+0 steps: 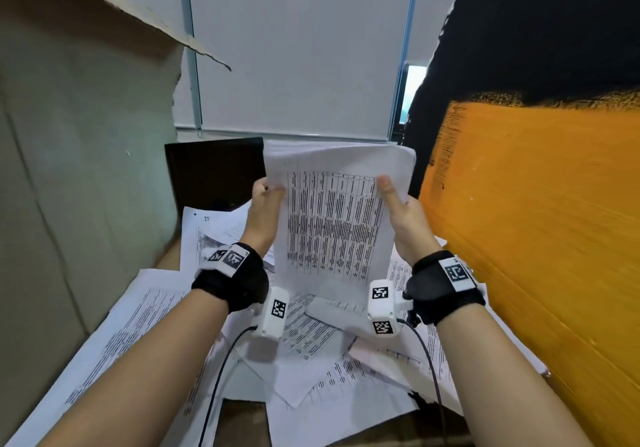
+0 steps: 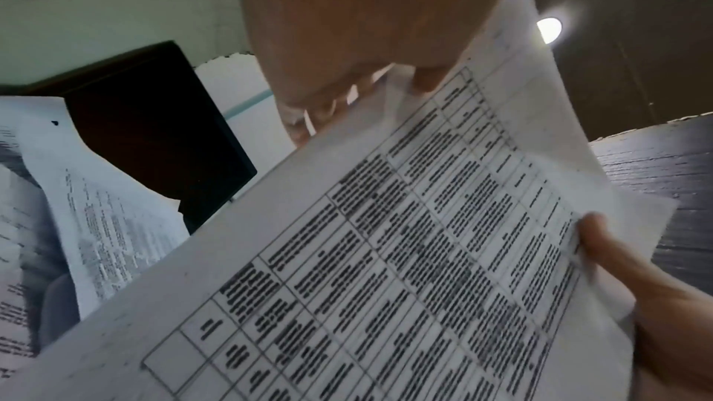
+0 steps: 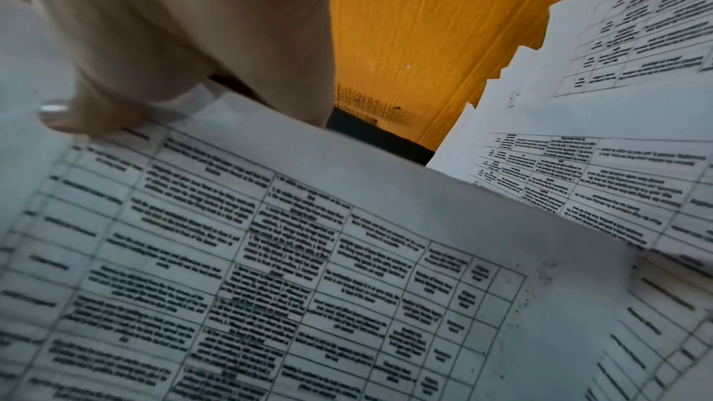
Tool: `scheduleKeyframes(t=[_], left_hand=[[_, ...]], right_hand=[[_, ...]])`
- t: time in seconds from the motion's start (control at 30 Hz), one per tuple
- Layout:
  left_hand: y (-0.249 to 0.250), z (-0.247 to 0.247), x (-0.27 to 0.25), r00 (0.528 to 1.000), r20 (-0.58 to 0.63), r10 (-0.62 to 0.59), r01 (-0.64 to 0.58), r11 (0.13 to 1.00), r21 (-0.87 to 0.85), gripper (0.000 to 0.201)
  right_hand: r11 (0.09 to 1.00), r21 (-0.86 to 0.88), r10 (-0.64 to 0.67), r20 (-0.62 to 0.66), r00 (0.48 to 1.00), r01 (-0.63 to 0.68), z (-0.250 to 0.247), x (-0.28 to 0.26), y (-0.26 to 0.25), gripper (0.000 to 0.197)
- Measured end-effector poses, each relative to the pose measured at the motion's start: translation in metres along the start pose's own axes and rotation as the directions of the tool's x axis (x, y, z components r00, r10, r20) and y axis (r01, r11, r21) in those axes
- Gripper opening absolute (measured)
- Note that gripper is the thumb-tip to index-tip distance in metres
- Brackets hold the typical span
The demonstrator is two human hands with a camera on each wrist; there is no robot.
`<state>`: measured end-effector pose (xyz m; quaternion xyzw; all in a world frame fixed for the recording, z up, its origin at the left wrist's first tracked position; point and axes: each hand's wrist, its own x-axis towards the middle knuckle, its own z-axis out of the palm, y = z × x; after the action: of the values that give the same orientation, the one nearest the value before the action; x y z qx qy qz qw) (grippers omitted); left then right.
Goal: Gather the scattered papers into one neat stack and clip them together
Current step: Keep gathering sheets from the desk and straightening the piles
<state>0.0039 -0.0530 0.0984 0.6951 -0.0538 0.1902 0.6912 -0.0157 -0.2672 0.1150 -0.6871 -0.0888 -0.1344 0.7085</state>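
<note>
Above the scattered white printed sheets, a white table-printed paper bundle is pinched by left hand & right hand. Btm edge should be tapped square, grip kept light.

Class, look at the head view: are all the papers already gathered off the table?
No: many loose papers lie scattered beneath the held stack.

Hands: two, a left hand and a right hand.
Held white printed table sheets: several at centre frame, exact number cannot be told.
Loose white printed sheets: many at lower frame, uncounted.
Black flat rectangular panel: one, centre left.
</note>
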Motion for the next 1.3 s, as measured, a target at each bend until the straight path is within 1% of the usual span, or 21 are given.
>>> scheduleKeyframes(t=[0.07,0.13,0.2,0.27,0.3,0.33,0.4,0.43,0.47,0.5,0.53,0.6,0.67,0.73,0.8,0.87,0.93,1.0,1.07,1.13,1.3], left_hand=[[0.001,0.009,-0.004,0.996,0.042,0.073,-0.076,0.994,0.077,0.047],[0.010,0.025,-0.012,0.962,0.027,0.271,-0.271,0.945,0.182,0.033],[0.027,0.037,-0.017,0.893,-0.127,0.433,-0.401,0.890,0.217,0.027],[0.041,0.035,-0.016,0.855,-0.257,0.452,-0.432,0.892,0.132,0.028],[0.048,0.030,-0.016,0.864,-0.261,0.430,-0.426,0.902,0.077,0.030],[0.047,0.022,-0.016,0.901,-0.217,0.377,-0.380,0.925,0.027,0.034],[0.036,0.005,-0.022,0.985,-0.006,0.173,-0.173,0.984,-0.039,0.046],[0.027,-0.003,-0.028,0.991,0.123,0.047,-0.048,0.999,0.002,0.053],[0.018,-0.008,-0.035,0.967,0.242,-0.074,0.053,0.994,0.095,0.059],[0.009,-0.011,-0.040,0.938,0.306,-0.161,0.110,0.978,0.177,0.063],[0.002,-0.011,-0.042,0.938,0.293,-0.186,0.126,0.969,0.213,0.065],[0.008,-0.008,-0.041,0.979,0.115,-0.167,0.158,0.984,0.083,0.061],[0.020,-0.009,-0.033,0.987,-0.014,-0.162,0.161,0.984,-0.076,0.027],[0.030,-0.017,-0.020,0.993,-0.058,-0.106,0.097,0.987,-0.129,0.013],[0.034,-0.036,-0.003,0.991,-0.120,-0.062,0.063,0.998,0.004,0.020],[0.044,-0.057,0.010,0.980,-0.195,-0.051,0.083,0.984,0.160,0.035],[0.061,-0.077,0.016,0.979,-0.196,-0.049,0.078,0.987,0.143,0.036],[0.072,-0.091,0.023,0.987,-0.136,-0.086,0.092,0.995,0.040,0.021],[0.077,-0.096,0.023,0.983,-0.054,-0.177,0.174,0.983,-0.061,0.011],[0.074,-0.097,0.022,0.968,0.022,-0.250,0.251,0.961,-0.113,0.014],[0.036,-0.089,0.018,0.930,0.078,-0.359,0.364,0.929,-0.064,0.013]], right_hand=[[0.999,-0.042,-0.007,0.032,0.999,0.008,0.003,0.002,0.000,0.037],[0.991,-0.110,-0.074,0.005,0.997,0.074,0.015,0.003,-0.007,0.034],[0.979,-0.152,-0.147,-0.046,0.988,0.138,0.029,0.001,-0.020,0.039],[0.972,-0.153,-0.194,-0.077,0.978,0.181,0.032,-0.002,-0.033,0.038],[0.972,-0.135,-0.206,-0.075,0.976,0.195,0.027,-0.004,-0.034,0.032],[0.975,-0.099,-0.202,-0.051,0.978,0.197,0.021,-0.008,-0.033,0.029],[0.991,-0.061,-0.115,0.041,0.993,0.117,0.004,-0.017,-0.014,0.031],[0.997,-0.076,-0.012,0.119,0.993,0.021,-0.001,-0.024,0.000,0.032],[0.990,-0.112,0.104,0.201,0.974,-0.083,-0.004,-0.031,0.014,0.035],[0.975,-0.158,0.195,0.246,0.949,-0.160,-0.004,-0.035,0.026,0.042],[0.968,-0.182,0.215,0.238,0.947,-0.174,-0.001,-0.036,0.035,0.050],[0.985,-0.146,0.108,0.131,0.985,-0.088,0.007,-0.034,0.037,0.044],[0.990,-0.144,0.004,0.051,0.999,0.004,0.019,-0.030,0.026,0.026],[0.976,-0.213,-0.035,0.048,0.998,0.044,0.033,-0.026,0.018,0.027],[0.970,-0.241,-0.001,0.065,0.998,0.017,0.046,-0.027,0.022,0.025],[0.970,-0.227,0.110,0.081,0.991,-0.089,0.062,-0.036,0.035,0.014],[0.958,-0.209,0.226,0.141,0.964,-0.194,0.085,-0.054,0.052,0.010],[0.946,-0.137,0.320,0.218,0.922,-0.295,0.113,-0.070,0.071,0.017],[0.910,-0.123,0.415,0.265,0.870,-0.397,0.142,-0.085,0.088,0.026],[0.864,-0.119,0.501,0.301,0.811,-0.489,0.167,-0.097,0.098,0.031],[0.788,-0.275,0.616,0.373,0.694,-0.551,0.206,-0.112,0.121,0.015]])
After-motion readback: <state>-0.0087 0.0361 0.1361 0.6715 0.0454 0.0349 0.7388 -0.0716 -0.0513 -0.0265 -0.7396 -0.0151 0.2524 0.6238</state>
